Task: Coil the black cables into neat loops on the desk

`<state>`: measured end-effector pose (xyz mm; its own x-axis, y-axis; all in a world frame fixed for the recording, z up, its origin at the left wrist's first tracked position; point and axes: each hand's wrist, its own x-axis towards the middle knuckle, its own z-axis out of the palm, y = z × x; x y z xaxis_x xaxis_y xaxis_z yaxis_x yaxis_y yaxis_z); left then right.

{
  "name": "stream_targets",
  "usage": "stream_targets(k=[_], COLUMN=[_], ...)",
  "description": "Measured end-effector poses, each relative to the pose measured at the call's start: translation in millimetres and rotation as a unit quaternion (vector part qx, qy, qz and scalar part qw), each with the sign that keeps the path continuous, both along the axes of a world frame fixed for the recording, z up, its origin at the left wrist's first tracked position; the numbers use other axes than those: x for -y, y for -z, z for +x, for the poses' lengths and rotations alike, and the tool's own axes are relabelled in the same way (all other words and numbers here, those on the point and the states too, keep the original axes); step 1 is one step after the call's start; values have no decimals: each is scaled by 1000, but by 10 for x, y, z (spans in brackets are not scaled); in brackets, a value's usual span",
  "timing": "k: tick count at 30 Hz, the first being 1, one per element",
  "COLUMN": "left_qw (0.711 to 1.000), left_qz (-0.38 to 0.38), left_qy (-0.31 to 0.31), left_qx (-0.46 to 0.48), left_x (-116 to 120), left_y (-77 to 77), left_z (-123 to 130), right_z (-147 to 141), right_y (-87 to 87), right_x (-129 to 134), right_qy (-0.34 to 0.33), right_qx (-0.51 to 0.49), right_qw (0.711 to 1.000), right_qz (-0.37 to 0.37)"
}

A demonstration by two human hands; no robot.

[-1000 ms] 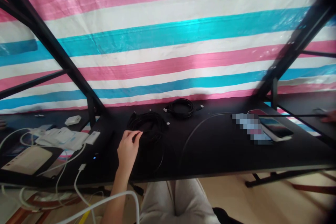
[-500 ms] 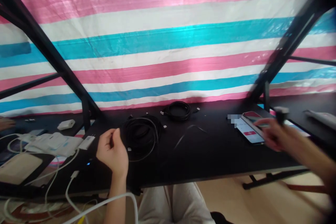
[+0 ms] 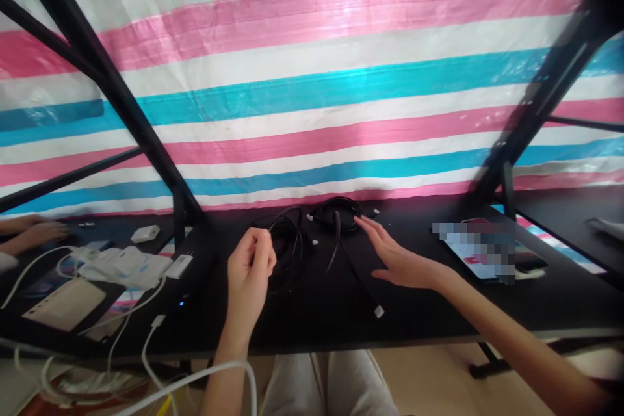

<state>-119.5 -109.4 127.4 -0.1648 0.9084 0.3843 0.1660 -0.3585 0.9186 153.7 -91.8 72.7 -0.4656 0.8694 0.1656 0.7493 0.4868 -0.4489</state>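
Observation:
My left hand (image 3: 252, 259) is closed in a pinch on a strand of black cable that leads up from the fingertips. Behind and to the right of it lies the rest of the loosely coiled black cable (image 3: 298, 244), partly hidden by the hand. My right hand (image 3: 397, 261) hovers palm down with fingers stretched out and holds nothing. Its fingertips are near a second black cable coil (image 3: 322, 213) at the back of the table. Between my hands, a loose cable end (image 3: 355, 276) runs forward to a pale connector (image 3: 379, 312).
At the right lie a phone with a lit screen (image 3: 461, 250), partly blurred out, and a dark phone (image 3: 531, 264). A white power strip (image 3: 129, 266), a white charger (image 3: 145, 234) and white cables are at the left. Another person's hands (image 3: 41, 234) show at far left. Black frame posts (image 3: 141, 133) rise both sides.
My left hand has moved right and now pinches black cable. My right hand has left the phones and come leftward, open. A cable end with a pale connector now stretches across the middle.

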Motion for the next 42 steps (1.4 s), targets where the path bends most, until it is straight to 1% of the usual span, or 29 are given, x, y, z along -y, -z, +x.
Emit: stream_targets(k=[2,3,4,6,8,9,10,12,13,14,15,16,17,18,19,21,23,24,26,29,31,33,36,38,40,42], left_qw=[1000,1000,999,996,992,991,992,996,997,997,995,993,991,990,989,989,989,989,989,991,991,989,988,989,983,972], left_qz=[2,0,-3,-17,-36,-43,-46,-41,-38,-39,-44,-57,-73,-90,-105,-121,-109,-96,-72,-63,-71,-85,-81,-39,19,67], left_qy=[11,23,41,85,115,113,98,33,-6,-43,-73,-95,-105,-108,-103,-82,-66,-61,-50,-34,-44,-62,-84,-95,-106,-91], left_qx=[-1,6,14,29,45,55,64,69,64,55,46,38,31,22,7,-30,-73,-92,-118,-114,-107,-104,-98,-109,-147,-205], left_x=[13,21,31,54,66,60,45,-16,-58,-104,-151,-195,-234,-264,-286,-309,-326,-341,-394,-517,-574,-566,-411,-241,-52,140], left_y=[24,35,43,45,39,42,52,108,159,223,298,381,468,552,630,761,853,889,954,1050,1098,1110,1048,979,929,937], left_z=[65,101,135,182,180,153,107,-40,-136,-242,-351,-455,-548,-623,-675,-697,-620,-557,-417,-263,-223,-218,-213,-179,-104,15], right_z=[-256,-387,-507,-680,-727,-699,-640,-442,-315,-178,-41,90,203,293,353,375,284,213,60,-109,-158,-167,-142,-129,-134,-158], right_y=[-155,-218,-266,-315,-335,-351,-376,-462,-517,-575,-631,-682,-725,-760,-786,-821,-839,-846,-857,-869,-870,-857,-806,-765,-733,-714], right_x=[60,95,128,165,140,100,43,-116,-210,-305,-394,-470,-528,-563,-576,-546,-484,-458,-438,-502,-573,-633,-673,-672,-663,-651], right_qy=[20,6,-16,-37,-33,-22,0,73,139,185,222,244,262,263,249,194,140,126,110,87,88,98,98,89,79,65], right_qx=[-55,-59,-47,-16,6,9,6,-13,-29,-42,-63,-75,-76,-79,-81,-91,-99,-102,-121,-190,-242,-282,-324,-355,-388,-414], right_qw=[993,990,988,982,979,979,980,983,978,973,966,961,958,959,964,976,982,982,983,974,959,942,918,902,887,876], right_qz=[103,131,149,183,203,203,197,168,154,134,117,102,91,72,43,-30,-85,-93,-84,-91,-118,-152,-207,-231,-239,-240])
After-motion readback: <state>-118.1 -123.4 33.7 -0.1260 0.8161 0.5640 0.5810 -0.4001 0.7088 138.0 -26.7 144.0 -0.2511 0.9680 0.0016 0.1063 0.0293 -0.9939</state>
